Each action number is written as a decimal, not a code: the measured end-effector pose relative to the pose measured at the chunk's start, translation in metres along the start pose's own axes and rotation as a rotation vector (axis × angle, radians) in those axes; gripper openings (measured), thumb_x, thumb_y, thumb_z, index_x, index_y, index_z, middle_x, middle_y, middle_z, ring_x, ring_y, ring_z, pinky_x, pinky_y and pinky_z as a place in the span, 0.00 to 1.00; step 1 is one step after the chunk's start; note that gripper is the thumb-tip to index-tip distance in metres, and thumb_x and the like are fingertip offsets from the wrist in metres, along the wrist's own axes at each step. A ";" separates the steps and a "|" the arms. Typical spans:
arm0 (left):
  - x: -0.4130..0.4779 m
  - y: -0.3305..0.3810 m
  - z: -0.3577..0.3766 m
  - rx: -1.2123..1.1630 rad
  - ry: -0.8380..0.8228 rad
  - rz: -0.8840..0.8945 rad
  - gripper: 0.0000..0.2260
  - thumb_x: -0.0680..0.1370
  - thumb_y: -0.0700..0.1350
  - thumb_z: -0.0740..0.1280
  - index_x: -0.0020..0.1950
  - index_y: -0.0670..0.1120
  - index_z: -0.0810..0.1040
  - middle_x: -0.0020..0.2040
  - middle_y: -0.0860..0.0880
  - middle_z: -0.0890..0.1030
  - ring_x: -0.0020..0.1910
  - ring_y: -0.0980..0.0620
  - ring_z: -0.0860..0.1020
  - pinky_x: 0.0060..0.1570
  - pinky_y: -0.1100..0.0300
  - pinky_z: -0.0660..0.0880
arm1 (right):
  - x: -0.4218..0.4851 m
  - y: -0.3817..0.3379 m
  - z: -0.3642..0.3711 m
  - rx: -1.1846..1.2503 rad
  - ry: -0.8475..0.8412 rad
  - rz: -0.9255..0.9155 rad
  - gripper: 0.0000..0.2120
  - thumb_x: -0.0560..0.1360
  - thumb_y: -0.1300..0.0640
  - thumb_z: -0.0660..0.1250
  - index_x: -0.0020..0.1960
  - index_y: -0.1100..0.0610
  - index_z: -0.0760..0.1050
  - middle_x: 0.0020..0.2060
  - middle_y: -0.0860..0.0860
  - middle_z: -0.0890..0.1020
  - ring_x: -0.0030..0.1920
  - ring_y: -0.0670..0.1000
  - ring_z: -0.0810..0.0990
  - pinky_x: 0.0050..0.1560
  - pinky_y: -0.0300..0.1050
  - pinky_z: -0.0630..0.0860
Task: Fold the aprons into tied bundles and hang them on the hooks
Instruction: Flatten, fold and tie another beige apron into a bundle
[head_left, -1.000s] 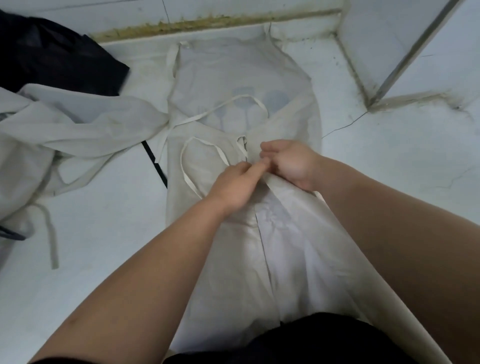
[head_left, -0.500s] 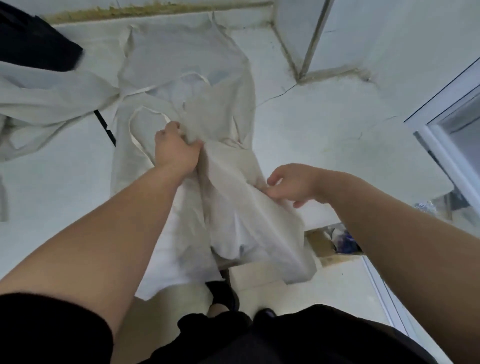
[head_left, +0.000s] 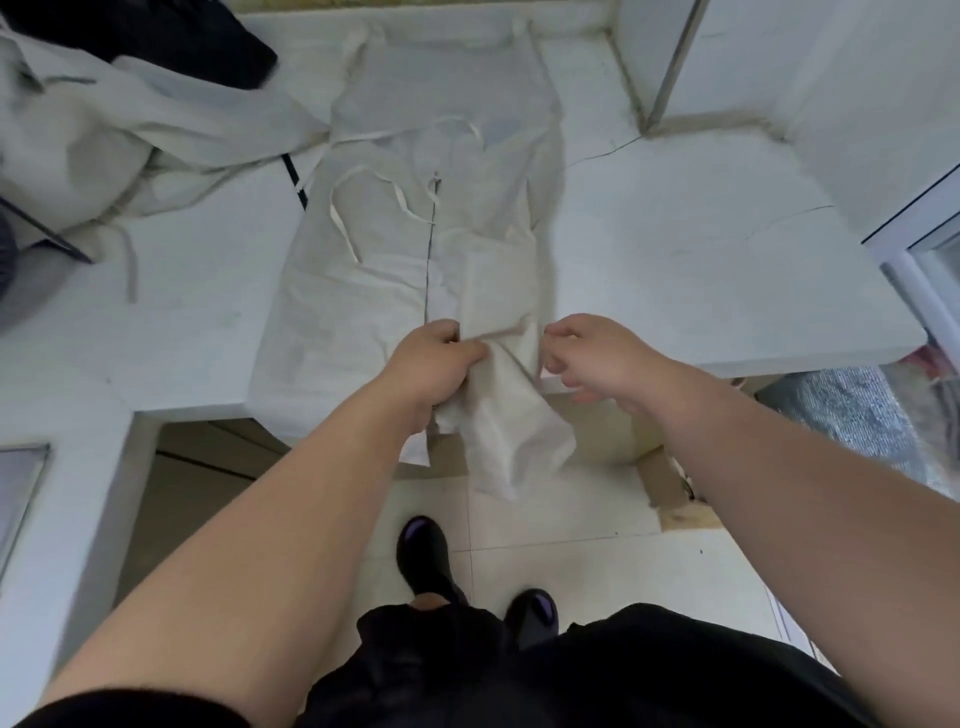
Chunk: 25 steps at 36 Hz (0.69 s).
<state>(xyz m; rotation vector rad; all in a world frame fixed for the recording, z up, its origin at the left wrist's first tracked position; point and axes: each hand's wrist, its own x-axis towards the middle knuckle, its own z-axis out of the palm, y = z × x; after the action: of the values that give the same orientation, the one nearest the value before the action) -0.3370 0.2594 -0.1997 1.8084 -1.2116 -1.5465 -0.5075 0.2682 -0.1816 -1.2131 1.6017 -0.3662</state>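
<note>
Left of the apron (head_left: 363, 312), a heap of pale aprons (head_left: 104, 145) slumps on the white counter (head_left: 701, 270), a black cloth (head_left: 156, 41) behind it. The apron lies flat on the cracked, scuffed countertop, its ties (head_left: 343, 208) looped on top, its hem spilling over the front edge. There the left hand (head_left: 431, 358) grips a bunched fold and the right hand (head_left: 597, 358) pinches its other side. Below the apron, black shoes (head_left: 423, 551) stand on pale floor tiles (head_left: 561, 525). Right of it is a white window frame (head_left: 898, 280).
</note>
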 end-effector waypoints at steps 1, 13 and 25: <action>-0.001 -0.003 0.000 -0.037 0.006 0.011 0.05 0.78 0.41 0.65 0.42 0.44 0.75 0.43 0.44 0.80 0.40 0.47 0.77 0.41 0.57 0.74 | -0.003 0.003 0.002 0.009 -0.032 0.019 0.08 0.78 0.56 0.60 0.46 0.58 0.75 0.38 0.53 0.73 0.34 0.49 0.69 0.42 0.46 0.72; -0.006 0.004 -0.011 -0.486 -0.049 0.073 0.04 0.83 0.43 0.58 0.54 0.48 0.72 0.50 0.47 0.79 0.49 0.50 0.79 0.53 0.54 0.77 | -0.016 0.014 0.030 0.173 -0.195 0.073 0.12 0.76 0.45 0.65 0.53 0.51 0.70 0.45 0.46 0.77 0.44 0.45 0.76 0.42 0.38 0.72; 0.000 0.000 -0.050 0.476 0.324 0.384 0.28 0.75 0.41 0.68 0.73 0.49 0.64 0.67 0.44 0.65 0.60 0.47 0.69 0.58 0.62 0.65 | -0.020 0.008 0.052 0.162 0.282 -0.035 0.13 0.72 0.57 0.72 0.56 0.55 0.76 0.52 0.54 0.81 0.53 0.55 0.80 0.58 0.53 0.76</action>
<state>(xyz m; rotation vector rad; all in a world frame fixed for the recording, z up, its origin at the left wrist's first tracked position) -0.2898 0.2503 -0.1865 1.8596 -1.7319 -0.7610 -0.4683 0.3051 -0.1973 -1.1021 1.7528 -0.7019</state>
